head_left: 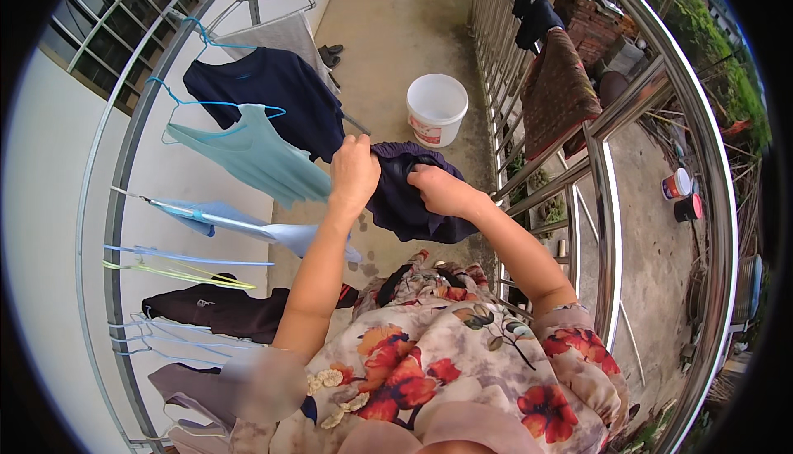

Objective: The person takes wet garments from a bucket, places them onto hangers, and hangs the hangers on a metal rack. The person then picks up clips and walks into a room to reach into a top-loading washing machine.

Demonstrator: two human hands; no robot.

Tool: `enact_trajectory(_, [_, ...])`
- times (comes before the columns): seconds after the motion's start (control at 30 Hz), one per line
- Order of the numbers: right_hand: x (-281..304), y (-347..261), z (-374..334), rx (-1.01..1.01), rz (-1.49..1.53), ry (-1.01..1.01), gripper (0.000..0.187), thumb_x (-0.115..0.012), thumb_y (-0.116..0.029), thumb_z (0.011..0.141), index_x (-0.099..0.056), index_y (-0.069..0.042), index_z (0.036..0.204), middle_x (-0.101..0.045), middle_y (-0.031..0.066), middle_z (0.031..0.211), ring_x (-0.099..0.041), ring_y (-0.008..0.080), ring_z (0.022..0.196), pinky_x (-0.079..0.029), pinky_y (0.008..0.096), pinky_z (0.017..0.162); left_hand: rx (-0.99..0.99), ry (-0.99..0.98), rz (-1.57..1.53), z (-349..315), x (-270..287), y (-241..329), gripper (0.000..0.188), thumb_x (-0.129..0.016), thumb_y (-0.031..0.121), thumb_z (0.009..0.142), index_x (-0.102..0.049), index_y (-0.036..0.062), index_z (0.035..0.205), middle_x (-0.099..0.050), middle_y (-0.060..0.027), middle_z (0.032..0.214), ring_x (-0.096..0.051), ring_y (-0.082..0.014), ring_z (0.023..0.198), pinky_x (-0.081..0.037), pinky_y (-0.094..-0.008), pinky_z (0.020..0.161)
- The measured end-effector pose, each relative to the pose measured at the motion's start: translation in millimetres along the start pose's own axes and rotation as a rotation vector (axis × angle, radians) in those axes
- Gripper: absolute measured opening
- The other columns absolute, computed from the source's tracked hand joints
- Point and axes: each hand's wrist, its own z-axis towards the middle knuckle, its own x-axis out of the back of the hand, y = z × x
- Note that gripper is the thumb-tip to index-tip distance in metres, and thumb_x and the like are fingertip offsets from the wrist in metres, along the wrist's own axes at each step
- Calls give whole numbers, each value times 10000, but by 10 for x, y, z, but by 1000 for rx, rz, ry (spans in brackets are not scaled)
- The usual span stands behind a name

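Observation:
A dark purple garment (395, 198) with a gathered, elastic-looking edge hangs between my hands in front of my body. Its exact kind is hard to tell from its bunched folds. My left hand (355, 171) is closed on its upper left edge, next to a hanging navy T-shirt (268, 90). On the other side my right hand (446, 191) grips the edge near the opening, fingers partly hidden in the cloth. Left of my left hand, a light teal tank top (248, 152) hangs on a blue hanger (211, 104).
A metal drying rail (124, 206) along the left wall carries several hangers, a light blue garment (239, 221) and a dark brown garment (219, 307). A white bucket (437, 107) stands ahead on the concrete floor. To the right runs a metal railing (607, 223) with a patterned cloth (562, 90) over it.

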Motion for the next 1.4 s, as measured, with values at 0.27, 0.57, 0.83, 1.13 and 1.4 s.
enact_trajectory(0.27, [140, 253, -581, -302, 1741, 628, 302, -579, 47, 898, -568, -48, 1184, -621, 61, 1055, -617, 231, 1068, -547, 400, 800, 873, -238, -1741, 177, 191, -140, 181, -487, -44, 752, -584, -2, 899, -633, -106, 855, -639, -252, 783, -560, -383, 766])
enact_trajectory(0.57, [-59, 397, -497, -219, 2577, 732, 312, -492, -184, 978, -486, -59, 1264, -562, 148, 1224, -477, 367, 1243, -345, 593, 1060, 609, -93, -1769, 65, 614, 35, 546, -564, -30, 807, -407, -48, 1329, -567, -175, 1219, -599, -260, 1090, -488, -399, 957])
enact_trajectory(0.83, [381, -147, -228, 419, 2676, 581, 524, -217, -391, 1034, -319, -137, 1480, -272, 138, 1548, -184, 432, 1424, -203, 564, 1146, 710, -100, -1724, -78, 608, -107, 186, -531, 5, 846, -610, 0, 1014, -668, -110, 1014, -650, -244, 970, -511, -383, 918])
enact_trajectory(1.13, [604, -423, -125, 389, 2603, 412, 543, -291, -380, 1028, -318, -65, 1469, -275, 165, 1540, -217, 403, 1423, -219, 580, 1135, 779, -206, -1641, -214, 554, -191, 181, -593, 15, 861, -571, -23, 1036, -646, -116, 1061, -632, -227, 1014, -503, -376, 925])
enact_trajectory(1.4, [613, -395, -53, 56, 2117, 458, 382, -582, -229, 949, -553, -23, 1269, -574, 121, 1188, -567, 279, 1034, -494, 423, 810, 661, -234, -1474, -189, 557, -162, 221, -647, 55, 861, -557, 3, 1056, -606, -45, 1051, -562, -122, 1027, -463, -286, 894])
